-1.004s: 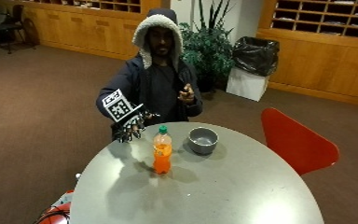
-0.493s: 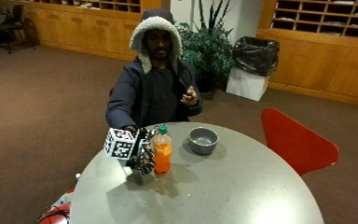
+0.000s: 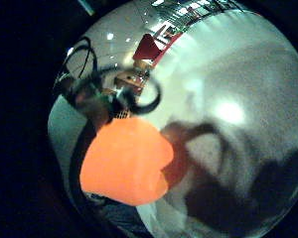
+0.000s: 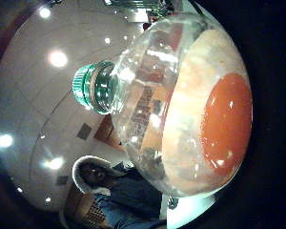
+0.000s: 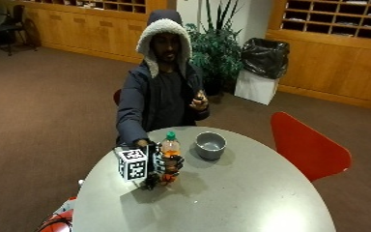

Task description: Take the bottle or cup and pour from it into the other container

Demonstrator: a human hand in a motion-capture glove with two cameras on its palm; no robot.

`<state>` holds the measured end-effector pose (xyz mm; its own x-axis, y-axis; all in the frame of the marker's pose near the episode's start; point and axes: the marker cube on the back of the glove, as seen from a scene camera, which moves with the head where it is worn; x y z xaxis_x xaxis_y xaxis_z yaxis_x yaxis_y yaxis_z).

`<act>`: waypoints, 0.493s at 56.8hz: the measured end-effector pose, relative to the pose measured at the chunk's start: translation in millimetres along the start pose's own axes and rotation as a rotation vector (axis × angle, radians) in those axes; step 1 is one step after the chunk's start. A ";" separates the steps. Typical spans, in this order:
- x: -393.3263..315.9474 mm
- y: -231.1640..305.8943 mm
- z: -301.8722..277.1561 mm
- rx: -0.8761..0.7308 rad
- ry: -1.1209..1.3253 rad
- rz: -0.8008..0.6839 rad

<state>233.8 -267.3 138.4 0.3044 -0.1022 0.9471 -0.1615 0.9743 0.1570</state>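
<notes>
Table: the bottle and bowl are stood on it, near the person's edge.
Bowl: set just beside the bottle, empty as far as can be seen; it is to be left where it stands.
Bottle: upright, green cap still on; it should be lifted straight, and the cap must be removed before tilting.
Right hand: its fingers are wrapped around the bottle's lower body.
Other hand: raised at the chest; whether anything is held cannot be told.

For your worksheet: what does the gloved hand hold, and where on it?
The right hand grips the orange-drink bottle around its lower body, on the table.
</notes>
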 end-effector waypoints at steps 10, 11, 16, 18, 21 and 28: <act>-0.9 0.5 2.1 -0.011 0.005 -0.018; -0.8 1.1 2.3 -0.008 0.009 -0.020; -7.6 -0.8 1.1 -0.006 0.016 -0.013; -11.6 -0.5 1.1 -0.008 0.015 -0.013; -18.0 3.1 1.7 -0.007 0.016 -0.024; -42.8 8.6 -1.9 0.006 0.010 -0.074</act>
<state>221.2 -254.1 98.6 0.3251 -0.1722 0.9299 -0.1441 0.9628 0.2287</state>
